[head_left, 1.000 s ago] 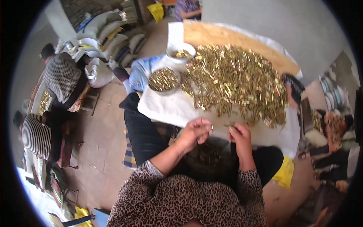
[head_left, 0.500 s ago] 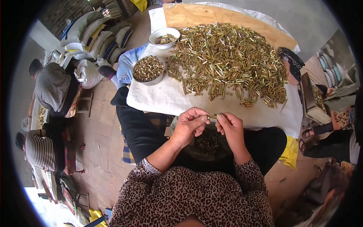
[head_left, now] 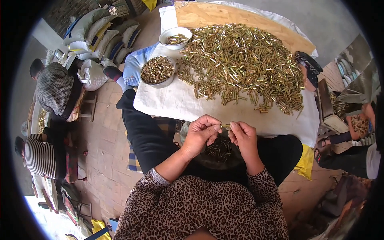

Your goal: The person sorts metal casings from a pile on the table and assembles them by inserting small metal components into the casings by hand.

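Nearest the camera, the person's forearms in leopard-print sleeves come up from the lower edge and meet over the lap. The left hand (head_left: 202, 134) is curled, its thumb and forefinger pinched on one end of a small brass piece (head_left: 225, 127). The right hand (head_left: 243, 138) faces it with fingers bent narrow, its fingertips touching the other end of the same piece, so the brass piece is held between both hands, just above the near edge of the desk (head_left: 188, 104). Under the hands, in the lap, sits a dark bowl (head_left: 220, 154) holding more brass pieces.

Beyond the hands, the desk is covered with a white cloth. A wide heap of brass pieces (head_left: 244, 64) spreads over its middle and right part. To the left of the heap stands a grey bowl (head_left: 158, 71) filled with brass pieces, and farther back a white bowl (head_left: 175, 38) with only a few inside. A bare wooden board (head_left: 224, 16) shows at the far edge of the desk.

Off to the left, on the brick floor, two other people sit bent over, one in a patterned top (head_left: 54, 86), one in a striped top (head_left: 40, 156). Behind them lie stacked sacks (head_left: 104, 34).
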Motion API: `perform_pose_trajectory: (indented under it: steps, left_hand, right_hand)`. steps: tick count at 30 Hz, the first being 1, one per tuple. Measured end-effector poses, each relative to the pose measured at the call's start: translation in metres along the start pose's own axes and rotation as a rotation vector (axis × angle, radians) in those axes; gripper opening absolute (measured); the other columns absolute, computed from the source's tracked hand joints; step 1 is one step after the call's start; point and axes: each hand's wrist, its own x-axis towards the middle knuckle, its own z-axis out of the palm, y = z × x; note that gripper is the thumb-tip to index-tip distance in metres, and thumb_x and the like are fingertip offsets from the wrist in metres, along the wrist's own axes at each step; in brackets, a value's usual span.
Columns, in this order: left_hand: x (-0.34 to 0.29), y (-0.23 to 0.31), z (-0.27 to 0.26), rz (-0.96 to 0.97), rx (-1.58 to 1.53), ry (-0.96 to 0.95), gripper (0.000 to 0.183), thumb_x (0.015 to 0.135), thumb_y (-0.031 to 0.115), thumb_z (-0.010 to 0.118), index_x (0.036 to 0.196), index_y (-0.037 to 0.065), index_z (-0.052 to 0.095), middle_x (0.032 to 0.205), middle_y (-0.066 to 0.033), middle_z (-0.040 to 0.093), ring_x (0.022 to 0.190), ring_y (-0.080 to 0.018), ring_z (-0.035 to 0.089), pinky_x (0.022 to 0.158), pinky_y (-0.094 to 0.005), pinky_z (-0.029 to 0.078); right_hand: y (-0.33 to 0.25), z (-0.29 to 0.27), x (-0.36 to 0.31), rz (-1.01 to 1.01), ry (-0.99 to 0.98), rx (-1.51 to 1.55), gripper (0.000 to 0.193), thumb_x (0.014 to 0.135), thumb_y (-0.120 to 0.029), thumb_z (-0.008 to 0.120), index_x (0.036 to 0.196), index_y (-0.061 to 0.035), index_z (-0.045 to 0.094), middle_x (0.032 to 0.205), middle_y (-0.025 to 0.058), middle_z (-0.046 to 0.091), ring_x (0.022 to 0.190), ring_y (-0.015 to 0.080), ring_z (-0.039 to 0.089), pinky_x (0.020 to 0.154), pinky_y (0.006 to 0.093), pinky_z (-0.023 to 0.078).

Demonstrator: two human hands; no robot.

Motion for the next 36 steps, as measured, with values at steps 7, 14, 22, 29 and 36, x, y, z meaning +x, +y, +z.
perform_pose_trajectory:
  steps: [7, 14, 22, 29, 36]
  left_hand:
    - [-0.001, -0.007, 0.0, 0.05, 0.146, -0.053, 0.005, 0.092, 0.002, 0.059, 0.097, 0.002, 0.059, 0.079, -0.0042, 0.062, 0.05, -0.0043, 0.044, 0.042, -0.0183, 0.033]
    - [0.006, -0.022, -0.014, -0.211, -0.169, -0.184, 0.012, 0.09, 0.003, 0.061, 0.102, 0.003, 0.062, 0.075, -0.0081, 0.062, 0.044, -0.0041, 0.036, 0.039, -0.0176, 0.026]
    - [0.025, -0.036, -0.027, -0.256, -0.296, -0.158, 0.008, 0.09, 0.003, 0.062, 0.097, 0.004, 0.063, 0.075, -0.0109, 0.065, 0.041, -0.0034, 0.033, 0.037, -0.0171, 0.023]
    - [0.038, -0.038, -0.032, -0.268, -0.189, -0.149, 0.007, 0.09, 0.006, 0.063, 0.096, 0.006, 0.063, 0.075, -0.0116, 0.064, 0.041, -0.0038, 0.033, 0.037, -0.017, 0.024]
    - [0.043, -0.055, -0.039, -0.342, -0.394, -0.128, 0.006, 0.089, 0.009, 0.064, 0.095, 0.008, 0.062, 0.075, -0.0119, 0.064, 0.041, -0.0054, 0.034, 0.036, -0.0176, 0.025]
  right_hand:
    - [0.001, -0.012, 0.001, 0.099, -0.032, 0.011, 0.033, 0.095, -0.026, 0.059, 0.071, -0.0037, 0.058, 0.061, -0.0006, 0.055, 0.049, 0.005, 0.046, 0.046, 0.0197, 0.035]
    - [0.016, -0.02, 0.008, 0.245, -0.219, 0.178, 0.029, 0.096, -0.026, 0.059, 0.077, -0.0047, 0.059, 0.063, -0.0022, 0.052, 0.05, 0.0043, 0.042, 0.045, 0.0196, 0.031]
    - [0.035, -0.026, 0.028, 0.29, -0.278, 0.215, 0.025, 0.097, -0.025, 0.054, 0.084, -0.005, 0.061, 0.063, -0.0029, 0.051, 0.051, 0.0045, 0.041, 0.045, 0.0201, 0.029]
    - [0.038, -0.029, 0.037, 0.349, -0.276, 0.287, 0.026, 0.098, -0.026, 0.054, 0.084, -0.0059, 0.061, 0.064, -0.0034, 0.05, 0.051, 0.0046, 0.039, 0.046, 0.0208, 0.029]
    - [0.038, -0.029, 0.043, 0.351, -0.26, 0.204, 0.028, 0.098, -0.028, 0.054, 0.081, -0.0062, 0.06, 0.062, -0.0041, 0.05, 0.052, 0.0036, 0.041, 0.046, 0.0199, 0.03]
